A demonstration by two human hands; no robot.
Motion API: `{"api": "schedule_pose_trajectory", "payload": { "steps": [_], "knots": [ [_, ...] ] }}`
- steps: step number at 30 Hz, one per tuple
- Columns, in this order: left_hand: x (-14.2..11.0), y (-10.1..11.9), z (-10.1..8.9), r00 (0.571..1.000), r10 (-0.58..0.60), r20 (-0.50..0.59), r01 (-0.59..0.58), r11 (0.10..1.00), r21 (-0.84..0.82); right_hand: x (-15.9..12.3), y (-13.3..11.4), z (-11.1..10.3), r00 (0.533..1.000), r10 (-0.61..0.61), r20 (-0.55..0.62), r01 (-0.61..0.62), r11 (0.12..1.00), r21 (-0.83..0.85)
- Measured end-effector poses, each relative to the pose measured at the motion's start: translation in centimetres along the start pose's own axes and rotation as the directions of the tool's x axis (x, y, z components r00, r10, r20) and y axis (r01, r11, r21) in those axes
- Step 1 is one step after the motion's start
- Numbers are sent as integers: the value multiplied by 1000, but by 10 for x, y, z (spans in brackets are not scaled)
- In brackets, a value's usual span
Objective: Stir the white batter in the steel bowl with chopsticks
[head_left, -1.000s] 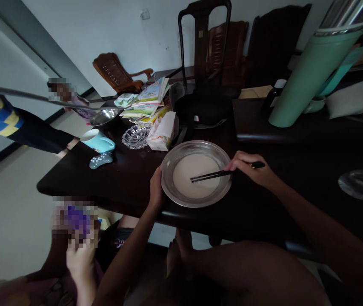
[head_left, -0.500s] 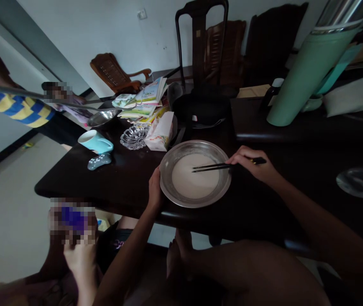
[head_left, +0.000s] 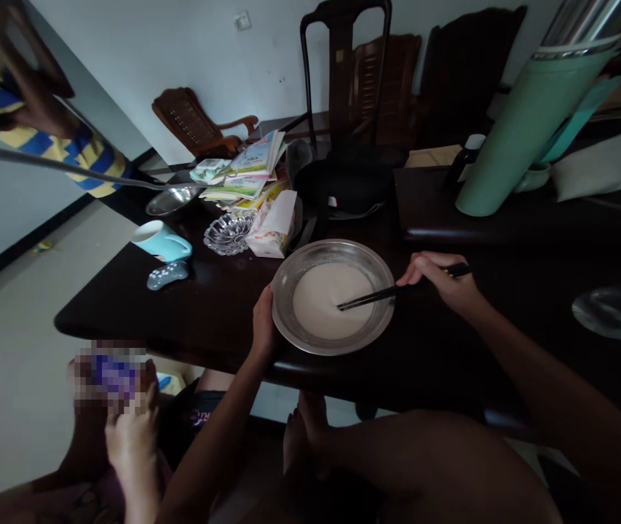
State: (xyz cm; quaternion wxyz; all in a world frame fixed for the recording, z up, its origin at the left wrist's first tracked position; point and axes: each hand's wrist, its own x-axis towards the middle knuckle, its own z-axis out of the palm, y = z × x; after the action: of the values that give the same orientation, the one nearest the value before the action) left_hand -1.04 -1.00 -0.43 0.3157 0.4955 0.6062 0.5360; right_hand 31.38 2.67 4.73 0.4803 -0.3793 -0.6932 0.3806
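A wide metal bowl (head_left: 282, 320) stands near the front edge of the dark table, holding a pale, creamy liquid (head_left: 321, 298). My left hand (head_left: 263, 320) grips the bowl's left side at the rim, its thumb near the edge and its other fingers partly hidden against the wall. Dark chopsticks (head_left: 370, 297) are pinched in my right hand (head_left: 441, 280), just off the bowl's right side. They slant over the right rim, with their tips together in the liquid.
Left of the bowl are a light-blue mug (head_left: 160, 241), a game controller (head_left: 167, 275), a glass dish (head_left: 228, 234) and a tissue box (head_left: 271, 233). A tall green thermos (head_left: 534, 131) stands at the back right. Another person's hands (head_left: 132, 429) are at lower left; someone in a striped shirt (head_left: 42, 131) stands behind.
My right hand has shifted slightly right, and the chopstick tips have come together lower in the bowl. The person in the striped shirt has moved right. My left hand stays on the bowl.
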Motion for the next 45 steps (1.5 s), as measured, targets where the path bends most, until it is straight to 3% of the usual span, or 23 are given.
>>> {"api": "schedule_pose_trajectory", "payload": {
  "steps": [3, 9, 14, 19, 21, 25, 30, 33, 36, 39, 42, 45],
  "knots": [
    [0, -3, -1, 1000, -1, -13, 1, 1000, 0, 0, 0, 3, 993, -25, 118, 34, 997, -73],
    [-2, 4, 1, 1000, -4, -3, 4, 1000, 14, 0, 1, 1, 997, 14, -73, -13, 1000, 8],
    [-2, 7, 1, 1000, -10, -20, 11, 999, 44, 1, -1, 2, 993, -12, 113, 20, 997, -72],
    [-1, 3, 2, 1000, -16, -9, 16, 1000, 2, 3, 3, -5, 998, -18, -61, 17, 1000, -22],
    [-1, 4, 2, 1000, -3, -6, 3, 1000, 2, 1, 2, -3, 1000, -10, -28, 10, 1000, 5],
    [-2, 11, 3, 1000, -7, -14, 8, 1000, 9, -1, 0, 5, 991, -53, 122, 65, 993, -96],
    [-3, 15, 3, 1000, -10, -9, 10, 1000, -5, 1, 3, -1, 997, -49, -55, 46, 997, -58],
    [-3, 11, 2, 1000, -9, -14, 9, 1000, -4, -1, 2, 1, 1000, -26, 15, 26, 1000, 5],
    [-1, 6, 2, 999, -13, -29, 14, 1000, 15, -2, 0, 7, 990, -40, 135, 49, 997, -67],
    [-1, 1, 1, 1000, -8, -29, 9, 1000, 14, 0, 1, 5, 997, -52, 51, 57, 992, -111],
    [0, -1, 1, 1000, -4, -16, 4, 1000, -20, 0, 1, 1, 999, -33, -42, 32, 999, -18],
    [-1, 0, 1, 1000, 7, 6, -7, 1000, -23, -1, 2, 3, 997, -45, 55, 44, 999, 7]
  ]
}}
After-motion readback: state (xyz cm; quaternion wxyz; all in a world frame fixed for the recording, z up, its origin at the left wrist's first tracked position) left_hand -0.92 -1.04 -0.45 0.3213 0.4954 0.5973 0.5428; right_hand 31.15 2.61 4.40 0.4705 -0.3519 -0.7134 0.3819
